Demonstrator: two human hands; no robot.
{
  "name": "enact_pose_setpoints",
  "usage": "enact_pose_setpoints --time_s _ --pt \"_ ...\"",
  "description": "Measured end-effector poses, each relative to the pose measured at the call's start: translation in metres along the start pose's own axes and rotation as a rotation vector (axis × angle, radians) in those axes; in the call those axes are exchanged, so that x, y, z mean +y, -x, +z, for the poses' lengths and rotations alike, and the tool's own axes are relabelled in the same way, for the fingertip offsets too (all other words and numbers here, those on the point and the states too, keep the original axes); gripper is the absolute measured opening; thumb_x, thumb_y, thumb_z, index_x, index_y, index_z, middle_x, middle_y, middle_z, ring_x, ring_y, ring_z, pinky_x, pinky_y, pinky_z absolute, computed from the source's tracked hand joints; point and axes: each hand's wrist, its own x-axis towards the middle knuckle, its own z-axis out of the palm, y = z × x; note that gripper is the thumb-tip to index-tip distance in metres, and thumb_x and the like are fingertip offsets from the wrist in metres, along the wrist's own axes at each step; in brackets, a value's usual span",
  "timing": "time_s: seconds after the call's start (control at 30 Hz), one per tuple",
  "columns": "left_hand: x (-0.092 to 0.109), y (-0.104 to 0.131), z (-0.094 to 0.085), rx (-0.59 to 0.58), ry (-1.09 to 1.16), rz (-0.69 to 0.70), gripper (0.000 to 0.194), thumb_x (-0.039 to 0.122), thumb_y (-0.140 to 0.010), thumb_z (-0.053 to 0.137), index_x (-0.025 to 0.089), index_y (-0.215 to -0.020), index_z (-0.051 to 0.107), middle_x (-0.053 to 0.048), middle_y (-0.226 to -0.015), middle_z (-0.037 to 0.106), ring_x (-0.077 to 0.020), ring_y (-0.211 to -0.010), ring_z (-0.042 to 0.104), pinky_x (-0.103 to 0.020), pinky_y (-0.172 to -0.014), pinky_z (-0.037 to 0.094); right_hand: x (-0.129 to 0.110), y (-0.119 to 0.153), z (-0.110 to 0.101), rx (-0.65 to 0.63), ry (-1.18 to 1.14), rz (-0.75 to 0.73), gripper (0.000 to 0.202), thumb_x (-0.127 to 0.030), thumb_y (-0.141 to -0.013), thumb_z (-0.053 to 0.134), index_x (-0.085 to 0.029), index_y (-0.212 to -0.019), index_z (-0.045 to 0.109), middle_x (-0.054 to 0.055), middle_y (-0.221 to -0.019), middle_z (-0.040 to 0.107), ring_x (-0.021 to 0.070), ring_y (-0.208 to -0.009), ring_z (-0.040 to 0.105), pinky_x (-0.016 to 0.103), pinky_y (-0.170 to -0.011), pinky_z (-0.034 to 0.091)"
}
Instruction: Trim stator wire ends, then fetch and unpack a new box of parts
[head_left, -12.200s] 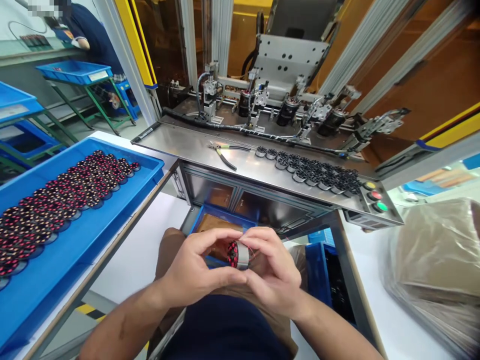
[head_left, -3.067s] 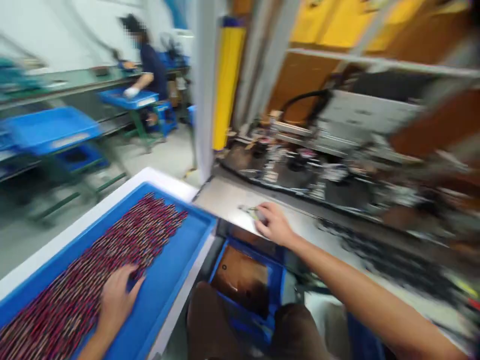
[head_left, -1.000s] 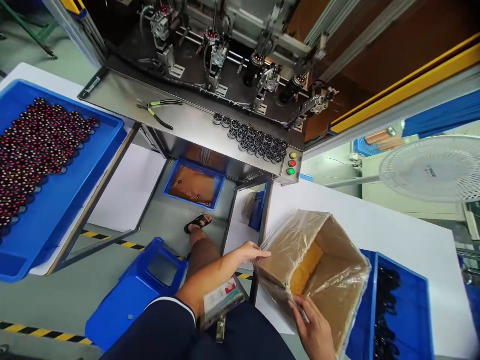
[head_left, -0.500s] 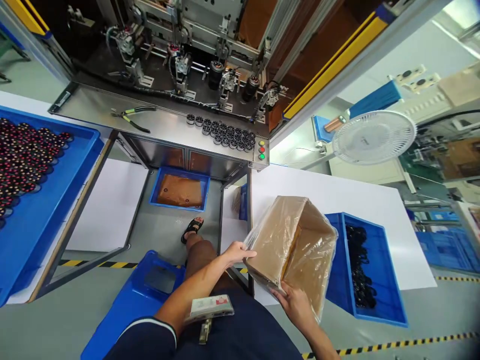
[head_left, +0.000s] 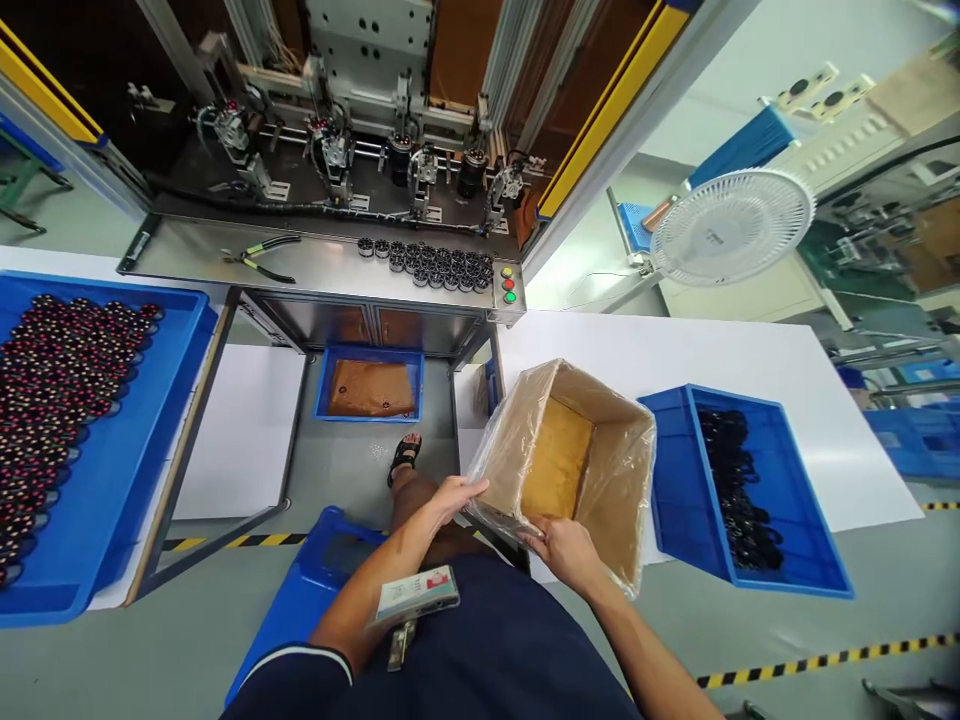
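Head view: plastic-lined cardboard box (head_left: 506, 455) is held tilted, open end up, on the near edge of the white table (head_left: 712, 345). Box's left side is pinched by the left hand (head_left: 453, 494), thumb against fingers; its near rim is gripped by the right hand (head_left: 566, 548), fingers curled inside. Right of box: blue bin (head_left: 686, 480) with black parts (head_left: 739, 485). Left of box, farther off: pliers (head_left: 266, 258) on the steel ledge (head_left: 180, 250).

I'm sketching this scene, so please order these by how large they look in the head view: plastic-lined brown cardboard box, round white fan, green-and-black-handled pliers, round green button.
Largest to smallest:
1. Cardboard box
2. White fan
3. Pliers
4. Green button
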Motion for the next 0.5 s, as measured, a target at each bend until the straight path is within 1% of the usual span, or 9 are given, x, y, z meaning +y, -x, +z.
enact_pose_setpoints --time_s 0.13,0.23,0.3,0.37,0.5 --pt "0.005 0.007 -0.007 0.132 -0.089 0.043 0.026 0.037 -0.091 0.062 0.012 -0.084 0.062 0.002 -0.073 0.061 -0.0102 -0.060 0.058 -0.025 -0.057 0.051 -0.012 -0.008 -0.001 -0.032 0.028 0.004 0.035 -0.044 -0.098 0.048 -0.020 -0.092 0.072 0.011 -0.091 0.075 0.0242 -0.086 0.071 0.028 -0.068 0.045" --pt "0.011 0.014 -0.008 0.191 -0.154 0.104 0.027 0.037 -0.091 0.062 0.012 -0.082 0.062 0.002 -0.074 0.062 -0.0122 -0.064 0.060 -0.028 -0.061 0.052 -0.019 -0.011 -0.004 -0.047 0.034 0.014 0.032 -0.040 -0.098 0.049 -0.018 -0.093 0.072 0.012 -0.093 0.074 0.0233 -0.087 0.071 0.029 -0.072 0.048" --pt "0.018 0.023 -0.006 0.197 -0.206 0.161 0.028 0.038 -0.091 0.062 0.012 -0.080 0.063 0.001 -0.076 0.063 -0.0137 -0.068 0.061 -0.030 -0.065 0.053 -0.022 -0.013 -0.006 -0.052 0.027 0.029 0.031 -0.039 -0.097 0.051 -0.016 -0.093 0.071 0.011 -0.094 0.074 0.0211 -0.087 0.070 0.031 -0.076 0.050" --pt "0.027 0.035 -0.002 0.178 -0.263 0.221 0.031 0.041 -0.092 0.060 0.012 -0.080 0.063 0.001 -0.076 0.063 -0.0148 -0.070 0.062 -0.031 -0.067 0.053 -0.025 -0.016 -0.008 -0.053 0.013 0.051 0.032 -0.041 -0.096 0.054 -0.014 -0.093 0.070 0.011 -0.094 0.074 0.0193 -0.087 0.069 0.034 -0.079 0.052" --pt "0.053 0.057 0.009 0.112 -0.427 0.315 0.034 0.044 -0.094 0.055 0.013 -0.083 0.062 0.001 -0.075 0.062 -0.0139 -0.068 0.061 -0.030 -0.066 0.052 -0.031 -0.022 -0.011 -0.029 -0.035 0.087 0.034 -0.045 -0.094 0.056 -0.013 -0.092 0.070 0.009 -0.090 0.074 0.0195 -0.086 0.069 0.037 -0.082 0.053"
